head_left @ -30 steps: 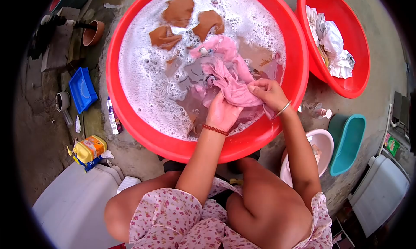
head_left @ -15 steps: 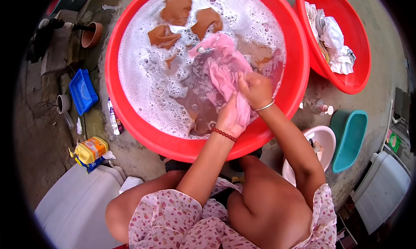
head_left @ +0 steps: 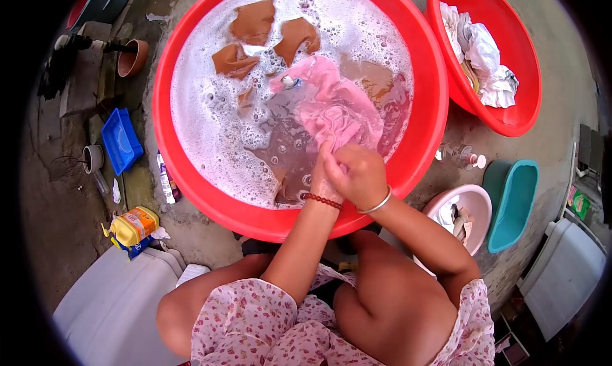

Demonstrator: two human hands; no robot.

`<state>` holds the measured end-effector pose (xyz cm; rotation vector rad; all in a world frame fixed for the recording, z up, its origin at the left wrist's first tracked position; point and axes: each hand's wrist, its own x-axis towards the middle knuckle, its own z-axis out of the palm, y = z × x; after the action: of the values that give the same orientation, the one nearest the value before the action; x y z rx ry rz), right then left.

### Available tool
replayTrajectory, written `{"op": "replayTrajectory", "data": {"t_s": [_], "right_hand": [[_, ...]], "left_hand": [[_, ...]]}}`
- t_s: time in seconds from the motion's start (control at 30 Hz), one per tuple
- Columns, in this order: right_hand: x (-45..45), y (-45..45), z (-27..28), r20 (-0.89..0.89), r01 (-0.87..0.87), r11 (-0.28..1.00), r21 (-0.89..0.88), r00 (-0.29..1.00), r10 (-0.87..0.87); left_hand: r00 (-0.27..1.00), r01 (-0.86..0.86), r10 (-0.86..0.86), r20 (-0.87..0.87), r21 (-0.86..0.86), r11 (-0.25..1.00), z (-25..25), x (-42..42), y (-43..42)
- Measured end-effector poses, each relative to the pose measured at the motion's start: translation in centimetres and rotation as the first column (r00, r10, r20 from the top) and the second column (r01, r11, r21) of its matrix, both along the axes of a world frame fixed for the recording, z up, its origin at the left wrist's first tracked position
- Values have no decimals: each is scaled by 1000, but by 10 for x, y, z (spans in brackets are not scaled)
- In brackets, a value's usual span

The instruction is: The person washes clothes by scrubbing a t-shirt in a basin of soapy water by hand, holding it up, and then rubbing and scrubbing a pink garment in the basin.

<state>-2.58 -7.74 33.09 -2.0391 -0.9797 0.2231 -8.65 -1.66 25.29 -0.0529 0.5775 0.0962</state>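
Soapy water fills a big red basin [head_left: 421, 156] in front of me. A wet pink cloth [head_left: 338, 108] lies partly under the water, bunched toward my hands. My left hand [head_left: 324, 178], with a red bead bracelet at the wrist, is closed on the cloth's near end. Pressed against it, my right hand [head_left: 360, 175] is curled into a fist on the same cloth, a bangle at its wrist. Brown cloth pieces [head_left: 253, 22] poke out of the foam at the upper left of the basin.
A second red basin [head_left: 529, 79] with white clothes [head_left: 488, 60] stands at the upper right. Right of me are a clear bottle [head_left: 460, 156], a pink basin [head_left: 481, 207] and a teal tub [head_left: 513, 207]. At left lie a blue tray [head_left: 121, 142] and a yellow bottle [head_left: 135, 226].
Both hands have drawn together near the basin's front rim, the right one moving left and down and closing from a loose pinch. The pink cloth is now bunched and twisted at its near end.
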Motion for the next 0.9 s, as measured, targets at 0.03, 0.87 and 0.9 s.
{"op": "replayTrajectory", "data": {"t_s": [0.03,0.87,0.9], "right_hand": [[-16,-1,13,-31,-90,994,67,995,93],[-1,0,15,-217,-297,952,75,927,306],[8,4,-3,-81,-196,979,62,976,201]], "left_hand": [[1000,1,-1,1,-3,1000,-18,-5,5],[975,69,-54,216,-63,996,-29,-17,24],[999,-7,7,39,1,1000,-27,-13,12]]}}
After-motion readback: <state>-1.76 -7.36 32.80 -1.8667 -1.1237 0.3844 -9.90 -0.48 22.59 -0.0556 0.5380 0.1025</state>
